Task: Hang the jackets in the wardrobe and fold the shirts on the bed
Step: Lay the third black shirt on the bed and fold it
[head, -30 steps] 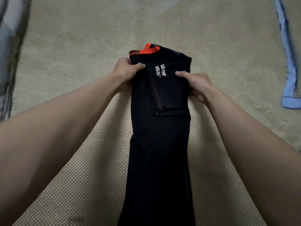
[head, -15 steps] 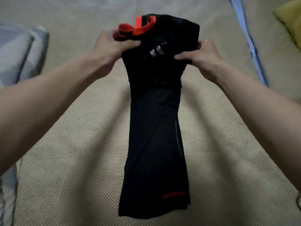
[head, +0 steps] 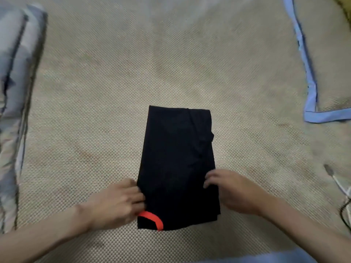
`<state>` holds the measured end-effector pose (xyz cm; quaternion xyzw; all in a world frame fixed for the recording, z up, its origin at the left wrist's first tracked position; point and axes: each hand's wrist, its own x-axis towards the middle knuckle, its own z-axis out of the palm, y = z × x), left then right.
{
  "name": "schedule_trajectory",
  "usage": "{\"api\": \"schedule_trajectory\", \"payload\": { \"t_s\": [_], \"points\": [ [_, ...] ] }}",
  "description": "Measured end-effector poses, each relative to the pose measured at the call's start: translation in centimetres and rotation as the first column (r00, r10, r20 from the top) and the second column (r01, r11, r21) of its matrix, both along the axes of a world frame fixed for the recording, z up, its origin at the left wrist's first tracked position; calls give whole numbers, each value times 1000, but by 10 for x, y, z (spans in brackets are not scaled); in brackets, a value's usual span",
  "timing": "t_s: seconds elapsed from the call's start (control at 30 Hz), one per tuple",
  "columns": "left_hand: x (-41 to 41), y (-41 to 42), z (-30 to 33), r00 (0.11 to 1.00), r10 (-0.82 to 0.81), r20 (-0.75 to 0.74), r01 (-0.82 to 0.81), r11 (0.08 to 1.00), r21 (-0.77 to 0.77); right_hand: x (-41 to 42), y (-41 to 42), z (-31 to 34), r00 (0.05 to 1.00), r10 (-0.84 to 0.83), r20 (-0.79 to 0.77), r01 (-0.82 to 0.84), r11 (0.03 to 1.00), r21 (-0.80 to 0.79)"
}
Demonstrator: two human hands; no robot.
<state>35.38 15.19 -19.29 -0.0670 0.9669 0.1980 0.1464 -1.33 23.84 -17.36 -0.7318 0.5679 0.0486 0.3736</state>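
Note:
A black shirt (head: 176, 158) lies folded into a flat rectangle on the beige woven bed mat (head: 133, 73). Its orange collar trim (head: 153, 219) shows at the near left corner. My left hand (head: 115, 204) is at the shirt's near left edge, just above the collar, with its fingers closed on the cloth. My right hand (head: 233, 192) holds the near right edge, with curled fingers resting on top of the fabric. Both forearms come in from the bottom of the view.
Grey bedding (head: 13, 92) is bunched along the left side. A second mat with a blue border (head: 311, 88) lies at the right. White and dark cables (head: 341, 190) trail at the right edge. A yellow item (head: 344, 4) peeks in at the top right corner.
The shirt was held up by its collar end with the hem hanging down. It has been folded over and laid flat, collar end now nearest me, and both hands have come down with it.

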Motion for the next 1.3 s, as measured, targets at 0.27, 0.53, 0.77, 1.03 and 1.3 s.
{"api": "schedule_trajectory", "payload": {
  "t_s": [0.27,0.53,0.77,1.03,1.3],
  "points": [
    [-107,-155,-10,651,759,31,-757,651,-56,13,-161,-2,874,-484,-44,476,871,-125],
    [-127,-194,-3,688,695,207,-725,650,225,3,-199,-7,918,-393,-49,396,908,141],
    [-68,-88,91,887,461,-32,-438,861,259,18,-84,72,990,-133,54,142,956,-256],
    [-28,70,11,949,257,182,-272,960,64,63,64,12,979,132,-156,-117,988,102],
    [-93,74,-31,741,668,-60,-671,740,-54,120,45,-42,878,-454,-154,393,865,-311]
  ]
}}
